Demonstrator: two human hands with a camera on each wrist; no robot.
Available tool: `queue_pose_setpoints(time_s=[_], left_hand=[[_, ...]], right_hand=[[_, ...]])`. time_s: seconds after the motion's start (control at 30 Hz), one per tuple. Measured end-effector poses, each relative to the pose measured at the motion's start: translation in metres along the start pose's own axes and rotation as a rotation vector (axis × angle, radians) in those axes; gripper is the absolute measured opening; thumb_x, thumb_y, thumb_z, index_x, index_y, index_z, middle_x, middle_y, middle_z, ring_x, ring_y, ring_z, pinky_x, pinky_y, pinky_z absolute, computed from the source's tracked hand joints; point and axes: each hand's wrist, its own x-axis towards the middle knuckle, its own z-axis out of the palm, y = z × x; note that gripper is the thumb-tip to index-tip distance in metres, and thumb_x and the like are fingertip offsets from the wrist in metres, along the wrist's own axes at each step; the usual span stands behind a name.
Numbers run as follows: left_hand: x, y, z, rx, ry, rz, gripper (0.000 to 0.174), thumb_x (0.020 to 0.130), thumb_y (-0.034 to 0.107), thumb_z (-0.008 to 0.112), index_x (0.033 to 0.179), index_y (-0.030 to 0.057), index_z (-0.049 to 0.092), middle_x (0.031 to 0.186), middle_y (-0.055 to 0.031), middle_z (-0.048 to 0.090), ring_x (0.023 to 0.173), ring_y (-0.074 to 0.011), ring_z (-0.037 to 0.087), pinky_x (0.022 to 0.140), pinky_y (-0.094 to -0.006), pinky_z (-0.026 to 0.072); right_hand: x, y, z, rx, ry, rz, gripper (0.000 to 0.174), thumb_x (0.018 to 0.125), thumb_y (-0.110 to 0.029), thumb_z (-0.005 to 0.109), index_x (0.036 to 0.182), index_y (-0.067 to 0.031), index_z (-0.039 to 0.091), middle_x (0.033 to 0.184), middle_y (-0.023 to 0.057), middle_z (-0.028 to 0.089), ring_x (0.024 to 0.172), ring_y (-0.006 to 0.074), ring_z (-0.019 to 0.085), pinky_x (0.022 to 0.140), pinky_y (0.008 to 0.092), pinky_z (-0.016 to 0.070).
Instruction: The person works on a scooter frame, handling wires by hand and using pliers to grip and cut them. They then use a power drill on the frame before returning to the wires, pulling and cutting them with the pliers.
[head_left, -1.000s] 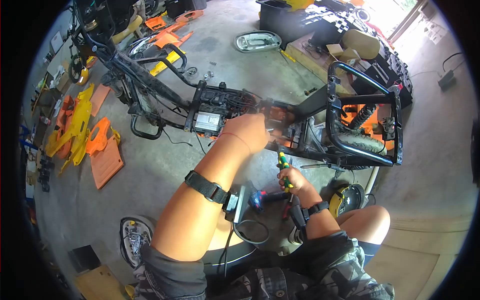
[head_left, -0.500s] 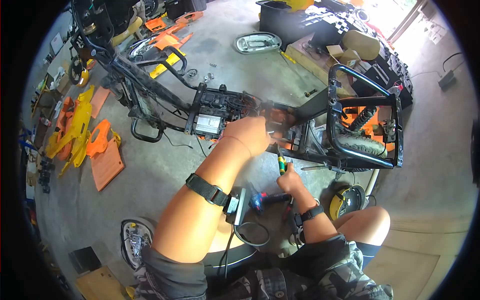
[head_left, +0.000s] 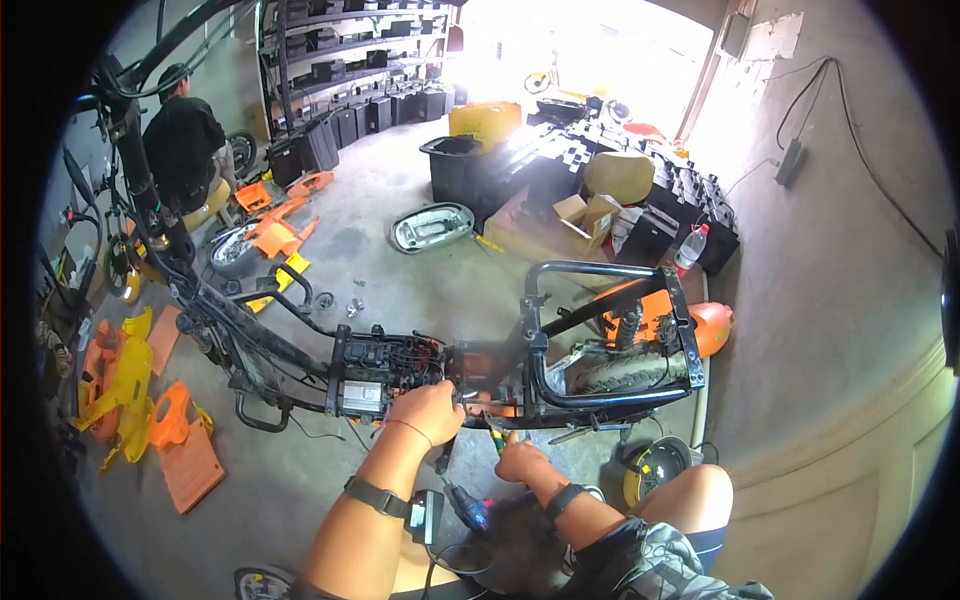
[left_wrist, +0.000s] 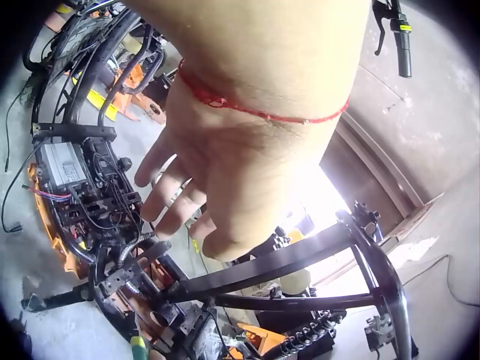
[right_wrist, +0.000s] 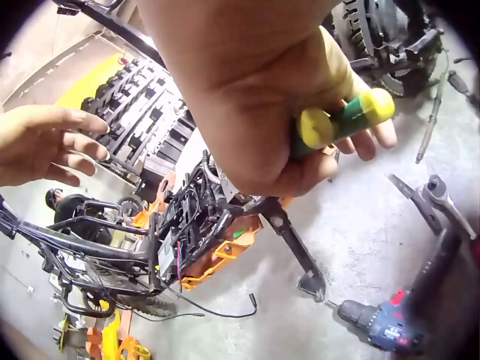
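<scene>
A pair of pliers (head_left: 497, 438) with green and yellow handles is gripped in my right hand (head_left: 523, 461). Its dark tip points at the near rail of a black vehicle frame (head_left: 590, 413); in the right wrist view both handle ends (right_wrist: 341, 124) stick out of the fist. My left hand (head_left: 426, 412) hovers over the frame's middle, beside a silver finned box (head_left: 362, 398). Loosely bent and spread, its fingers (left_wrist: 171, 214) hold nothing in the left wrist view. Wiring (left_wrist: 97, 184) and orange panels lie within the frame below it.
On the floor near my legs lie a blue cordless drill (head_left: 468, 508) and a ratchet wrench (right_wrist: 439, 193). Orange and yellow body panels (head_left: 130, 385) are spread at the left. At the back left is a person (head_left: 183, 135); a bottle (head_left: 692, 245) stands beyond the rear wheel.
The head view has tilted up, bringing a person and shelves into sight. My right hand has shifted from lower on the handles to higher up, covering more of them. The left hand stays over the frame.
</scene>
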Motion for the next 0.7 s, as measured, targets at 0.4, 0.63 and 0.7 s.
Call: queue_pose_setpoints(time_s=[0.4, 0.63, 0.7], left_hand=[[0.000, 0.001, 0.004, 0.006, -0.037, 0.007, 0.036, 0.089, 0.032, 0.058, 0.116, 0.0102, 0.064, 0.108, -0.0195, 0.069, 0.104, -0.0380, 0.064, 0.091, -0.0465, 0.0509], [-0.001, -0.003, 0.005, -0.009, -0.046, 0.006, 0.037, 0.088, 0.030, 0.058, 0.117, 0.0077, 0.064, 0.109, -0.0198, 0.068, 0.104, -0.0376, 0.064, 0.091, -0.0453, 0.0506], [-0.002, -0.003, 0.002, -0.024, -0.069, -0.023, 0.038, 0.088, 0.031, 0.058, 0.118, 0.0079, 0.063, 0.111, -0.0196, 0.068, 0.106, -0.0371, 0.064, 0.093, -0.0450, 0.0499]], right_hand=[[0.010, -0.013, -0.029, -0.285, -0.040, -0.080, 0.074, 0.088, -0.022, 0.050, 0.150, 0.0091, 0.023, 0.134, 0.0238, 0.057, 0.120, 0.0342, 0.061, 0.097, 0.0413, 0.0495], [-0.003, -0.005, -0.026, -0.255, -0.007, -0.069, 0.066, 0.088, -0.019, 0.048, 0.148, 0.0012, 0.030, 0.135, 0.0221, 0.058, 0.124, 0.0357, 0.058, 0.100, 0.0428, 0.0475], [0.004, 0.000, -0.023, -0.240, -0.027, -0.084, 0.069, 0.088, -0.021, 0.050, 0.150, -0.0006, 0.027, 0.132, 0.0239, 0.058, 0.123, 0.0363, 0.058, 0.098, 0.0427, 0.0491]])
